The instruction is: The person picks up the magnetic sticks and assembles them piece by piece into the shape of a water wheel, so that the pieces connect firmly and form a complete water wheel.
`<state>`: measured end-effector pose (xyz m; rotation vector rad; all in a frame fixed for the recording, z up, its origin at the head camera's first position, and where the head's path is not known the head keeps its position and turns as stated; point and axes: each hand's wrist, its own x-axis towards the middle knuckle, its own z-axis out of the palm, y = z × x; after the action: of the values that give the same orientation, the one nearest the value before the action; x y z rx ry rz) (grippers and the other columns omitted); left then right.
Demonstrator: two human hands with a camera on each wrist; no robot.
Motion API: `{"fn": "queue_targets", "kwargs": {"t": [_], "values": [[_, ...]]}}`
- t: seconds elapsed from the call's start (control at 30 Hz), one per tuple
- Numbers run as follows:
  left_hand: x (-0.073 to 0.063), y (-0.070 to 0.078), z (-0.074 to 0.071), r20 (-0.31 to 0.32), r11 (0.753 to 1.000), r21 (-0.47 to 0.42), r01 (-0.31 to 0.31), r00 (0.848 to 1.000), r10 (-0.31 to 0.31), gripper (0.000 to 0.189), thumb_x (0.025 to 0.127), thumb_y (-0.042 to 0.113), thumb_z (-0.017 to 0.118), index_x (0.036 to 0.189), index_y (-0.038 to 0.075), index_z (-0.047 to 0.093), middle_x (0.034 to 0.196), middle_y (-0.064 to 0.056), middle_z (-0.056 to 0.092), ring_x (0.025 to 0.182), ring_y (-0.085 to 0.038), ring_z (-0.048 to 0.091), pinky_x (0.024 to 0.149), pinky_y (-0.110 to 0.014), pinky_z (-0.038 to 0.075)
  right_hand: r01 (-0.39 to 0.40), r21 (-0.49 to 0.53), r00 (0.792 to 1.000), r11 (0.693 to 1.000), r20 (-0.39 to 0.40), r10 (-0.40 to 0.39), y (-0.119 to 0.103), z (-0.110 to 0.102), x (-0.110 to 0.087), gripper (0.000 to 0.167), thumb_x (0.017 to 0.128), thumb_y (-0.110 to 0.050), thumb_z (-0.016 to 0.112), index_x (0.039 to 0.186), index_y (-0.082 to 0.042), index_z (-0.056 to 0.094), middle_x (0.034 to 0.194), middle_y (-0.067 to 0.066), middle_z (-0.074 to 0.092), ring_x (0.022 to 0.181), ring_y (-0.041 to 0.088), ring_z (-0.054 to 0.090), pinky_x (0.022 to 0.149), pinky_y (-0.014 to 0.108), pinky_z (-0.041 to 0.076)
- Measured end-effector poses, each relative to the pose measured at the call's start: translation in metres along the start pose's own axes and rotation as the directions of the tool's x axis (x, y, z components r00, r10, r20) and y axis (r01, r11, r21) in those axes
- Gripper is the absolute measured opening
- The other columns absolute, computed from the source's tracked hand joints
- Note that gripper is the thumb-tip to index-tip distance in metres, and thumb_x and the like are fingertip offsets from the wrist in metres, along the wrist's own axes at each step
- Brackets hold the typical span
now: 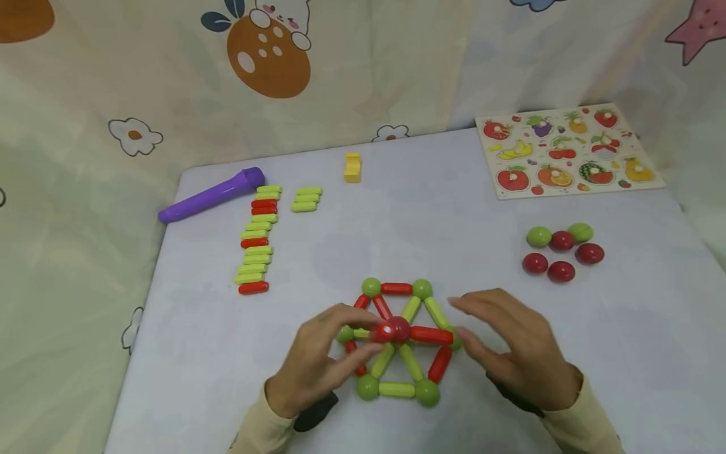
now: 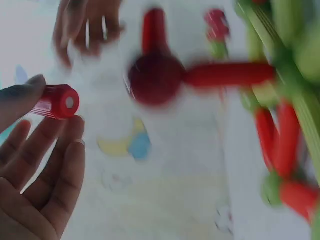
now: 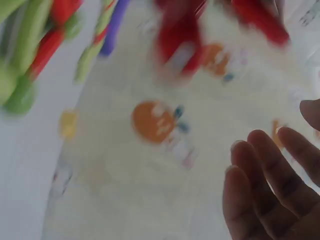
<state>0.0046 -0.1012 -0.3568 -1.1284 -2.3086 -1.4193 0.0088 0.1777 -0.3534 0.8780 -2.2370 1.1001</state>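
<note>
In the left wrist view, my left hand (image 1: 324,353) pinches a short red rod (image 2: 56,102) between thumb and fingertips, its pale round end showing. Apart from that rod is a dark red ball (image 2: 156,79) with red rods on it, standing up from a wheel of rods; one red rod (image 1: 431,335) points right in the head view. Green balls (image 1: 426,392) sit at the wheel's corners, joined by red and lime rods (image 1: 397,390). My right hand (image 1: 518,353) holds nothing, its thumb and fingers spread apart close to that red rod's right end.
Lime and red rods (image 1: 258,259) lie in a column at left, beside a purple stick (image 1: 212,197). A yellow block (image 1: 352,168) is at the back. Loose red and green balls (image 1: 561,272) lie at right, below a fruit puzzle board (image 1: 567,153).
</note>
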Motion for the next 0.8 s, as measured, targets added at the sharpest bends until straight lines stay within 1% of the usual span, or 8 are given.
{"fn": "queue_targets", "kwargs": {"t": [0.07, 0.17, 0.3, 0.4, 0.5, 0.57, 0.67, 0.8], "values": [[0.010, 0.011, 0.013, 0.022, 0.994, -0.015, -0.110, 0.994, 0.111, 0.035, 0.087, 0.017, 0.071, 0.113, -0.001, 0.055, 0.101, -0.006, 0.066, 0.090, -0.012, 0.065, 0.082, -0.021, 0.052, 0.118, 0.129, 0.993, 0.985, 0.001, -0.119, -0.012, 0.011, 0.006, 0.041, 0.095, -0.031, 0.059, 0.109, 0.007, 0.066, 0.096, 0.011, 0.065, 0.082, 0.015, 0.060, 0.076, 0.015, 0.050], [0.019, 0.018, 0.026, 0.034, 0.975, 0.033, -0.222, 0.975, 0.220, 0.033, 0.087, 0.016, 0.071, 0.109, -0.002, 0.053, 0.097, -0.005, 0.064, 0.088, -0.012, 0.065, 0.083, -0.018, 0.051, 0.201, 0.271, 0.979, 0.941, -0.018, -0.204, -0.023, 0.021, 0.012, 0.036, 0.092, -0.023, 0.065, 0.107, 0.010, 0.065, 0.095, 0.014, 0.062, 0.079, 0.015, 0.058, 0.068, 0.017, 0.049], [0.023, 0.019, 0.034, 0.019, 0.961, 0.100, -0.258, 0.966, 0.257, 0.036, 0.086, 0.017, 0.073, 0.109, -0.001, 0.052, 0.097, -0.005, 0.063, 0.085, -0.012, 0.063, 0.081, -0.015, 0.049, 0.181, 0.354, 0.983, 0.917, -0.032, -0.181, -0.024, 0.023, 0.011, 0.031, 0.089, -0.018, 0.068, 0.106, 0.008, 0.066, 0.095, 0.015, 0.061, 0.081, 0.015, 0.057, 0.072, 0.017, 0.050], [0.024, 0.014, 0.037, 0.028, 0.959, 0.174, -0.222, 0.975, 0.221, 0.048, 0.082, 0.024, 0.077, 0.115, 0.000, 0.052, 0.106, -0.004, 0.062, 0.092, -0.012, 0.060, 0.082, -0.017, 0.049, 0.077, 0.337, 0.997, 0.938, -0.028, -0.072, -0.016, 0.015, 0.002, 0.031, 0.089, -0.020, 0.068, 0.106, 0.006, 0.067, 0.098, 0.014, 0.063, 0.088, 0.014, 0.059, 0.082, 0.016, 0.049], [0.022, 0.003, 0.040, 0.104, 0.952, 0.268, -0.147, 0.987, 0.123, 0.058, 0.082, 0.035, 0.076, 0.125, 0.004, 0.052, 0.119, -0.003, 0.059, 0.105, -0.013, 0.056, 0.089, -0.021, 0.047, -0.072, 0.243, 0.997, 0.967, 0.001, 0.074, -0.001, 0.001, -0.013, 0.035, 0.090, -0.028, 0.066, 0.107, 0.002, 0.067, 0.097, 0.009, 0.065, 0.089, 0.010, 0.060, 0.085, 0.013, 0.048], [0.018, -0.005, 0.044, 0.174, 0.947, 0.306, -0.094, 0.984, 0.041, 0.055, 0.085, 0.038, 0.072, 0.128, 0.008, 0.055, 0.121, 0.000, 0.059, 0.112, -0.013, 0.053, 0.094, -0.023, 0.044, -0.184, 0.175, 0.982, 0.967, 0.062, 0.176, 0.009, -0.006, -0.024, 0.032, 0.088, -0.025, 0.069, 0.110, -0.003, 0.067, 0.098, 0.004, 0.066, 0.089, 0.006, 0.060, 0.084, 0.012, 0.047], [0.013, -0.014, 0.050, 0.247, 0.946, 0.323, -0.041, 0.968, -0.042, 0.038, 0.091, 0.036, 0.066, 0.121, 0.015, 0.061, 0.112, 0.006, 0.061, 0.108, -0.010, 0.055, 0.094, -0.023, 0.044, -0.282, 0.133, 0.949, 0.950, 0.186, 0.255, 0.021, -0.005, -0.039, 0.039, 0.078, -0.007, 0.078, 0.115, -0.009, 0.065, 0.100, -0.001, 0.066, 0.090, 0.005, 0.060, 0.082, 0.012, 0.047], [0.011, -0.018, 0.055, 0.265, 0.946, 0.323, -0.019, 0.962, -0.072, 0.022, 0.093, 0.031, 0.063, 0.110, 0.017, 0.065, 0.098, 0.010, 0.062, 0.096, -0.008, 0.057, 0.088, -0.022, 0.045, -0.329, 0.135, 0.913, 0.934, 0.299, 0.278, 0.027, 0.007, -0.052, 0.055, 0.067, 0.008, 0.081, 0.115, -0.014, 0.064, 0.103, -0.006, 0.064, 0.091, 0.005, 0.058, 0.082, 0.015, 0.048]]}}
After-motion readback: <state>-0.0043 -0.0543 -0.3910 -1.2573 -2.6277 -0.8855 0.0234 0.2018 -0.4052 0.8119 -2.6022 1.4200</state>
